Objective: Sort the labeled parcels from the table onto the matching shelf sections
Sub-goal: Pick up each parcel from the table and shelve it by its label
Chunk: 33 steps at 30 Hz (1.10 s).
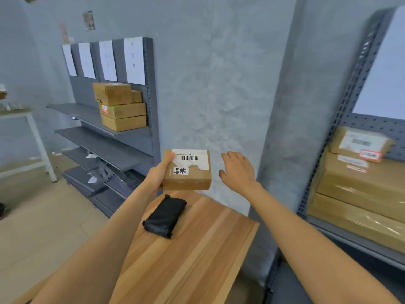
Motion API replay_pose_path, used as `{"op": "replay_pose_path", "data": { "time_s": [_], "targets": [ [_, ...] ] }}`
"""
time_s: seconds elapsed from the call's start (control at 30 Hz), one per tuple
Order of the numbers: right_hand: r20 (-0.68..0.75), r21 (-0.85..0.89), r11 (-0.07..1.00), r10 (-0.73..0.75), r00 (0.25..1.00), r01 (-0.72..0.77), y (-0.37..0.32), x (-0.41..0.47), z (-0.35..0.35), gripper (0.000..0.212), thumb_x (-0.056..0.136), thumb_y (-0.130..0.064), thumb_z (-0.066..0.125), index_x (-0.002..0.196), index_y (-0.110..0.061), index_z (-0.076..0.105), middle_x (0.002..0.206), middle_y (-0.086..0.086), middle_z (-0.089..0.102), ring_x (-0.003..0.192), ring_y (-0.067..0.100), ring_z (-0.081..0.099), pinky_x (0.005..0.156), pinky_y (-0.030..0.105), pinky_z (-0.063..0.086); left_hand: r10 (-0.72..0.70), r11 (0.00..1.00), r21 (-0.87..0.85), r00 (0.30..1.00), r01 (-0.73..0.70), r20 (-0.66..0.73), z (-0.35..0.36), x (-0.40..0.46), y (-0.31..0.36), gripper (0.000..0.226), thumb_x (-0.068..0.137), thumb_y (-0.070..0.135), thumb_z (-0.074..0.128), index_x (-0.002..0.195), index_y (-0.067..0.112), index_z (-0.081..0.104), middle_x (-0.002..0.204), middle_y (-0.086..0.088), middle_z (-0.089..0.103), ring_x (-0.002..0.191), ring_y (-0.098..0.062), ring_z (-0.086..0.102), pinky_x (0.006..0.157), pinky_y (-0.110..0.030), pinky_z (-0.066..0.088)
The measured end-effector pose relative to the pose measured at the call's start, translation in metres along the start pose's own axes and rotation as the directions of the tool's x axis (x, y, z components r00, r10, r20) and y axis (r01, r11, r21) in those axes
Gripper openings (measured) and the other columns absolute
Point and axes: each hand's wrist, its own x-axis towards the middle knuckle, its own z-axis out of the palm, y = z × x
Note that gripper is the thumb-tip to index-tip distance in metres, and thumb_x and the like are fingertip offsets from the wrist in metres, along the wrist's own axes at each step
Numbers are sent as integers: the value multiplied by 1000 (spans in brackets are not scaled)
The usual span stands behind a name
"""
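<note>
My left hand (158, 173) grips a small brown cardboard parcel (188, 174) by its left side and holds it up above the far end of the wooden table (197, 249). The parcel bears a white barcode label, partly torn, and a small handwritten sticker. My right hand (237, 170) hovers just right of the parcel, fingers spread, not touching it. A parcel wrapped in black plastic (165, 216) lies on the table below the held box.
A grey shelf unit (114, 137) stands to the left with stacked cardboard boxes (121, 106) on its top shelf and paper sheets above. Another grey shelf (350, 231) on the right holds large taped boxes (361, 189). A grey wall is ahead.
</note>
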Motion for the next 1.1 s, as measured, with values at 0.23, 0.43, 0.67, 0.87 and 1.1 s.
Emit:
{"op": "replay_pose_path", "data": {
  "time_s": [0.23,0.43,0.67,0.87,1.1],
  "targets": [
    [-28,-127,969,210,977,-212,65,-81,-68,46,92,-24,52,135,-10,44,136,8,48,127,27,41,100,35,33,50,997,39,974,-60,223,97,-40,18,55,80,65,58,109,20,69,102,-6,74,98,-24,68,91,-38,50],
    [-80,-205,902,371,925,-379,128,-148,-115,45,91,-28,52,132,-11,45,134,8,52,125,27,44,102,36,34,43,996,58,914,-72,403,184,-77,21,52,80,64,58,108,21,69,96,-3,75,96,-21,68,89,-36,50],
    [-162,-258,806,508,846,-533,197,-238,-168,42,91,-29,55,128,-12,48,130,7,54,122,26,47,102,37,38,54,993,60,840,-103,539,289,-138,28,44,84,61,56,102,23,69,95,-2,74,87,-18,68,79,-34,55],
    [-192,-291,707,618,763,-645,260,-347,-211,43,94,-31,49,134,-15,45,136,6,50,126,26,43,103,37,37,58,990,56,744,-128,665,382,-221,12,32,87,55,57,101,28,65,92,2,74,89,-15,66,79,-33,50],
    [-214,-284,620,702,679,-731,320,-467,-265,43,94,-26,48,136,-16,46,140,4,49,129,24,43,107,36,35,-21,993,92,633,-79,774,481,-317,-9,44,85,59,57,108,22,64,101,-4,74,97,-21,67,91,-38,51]
  ]
}}
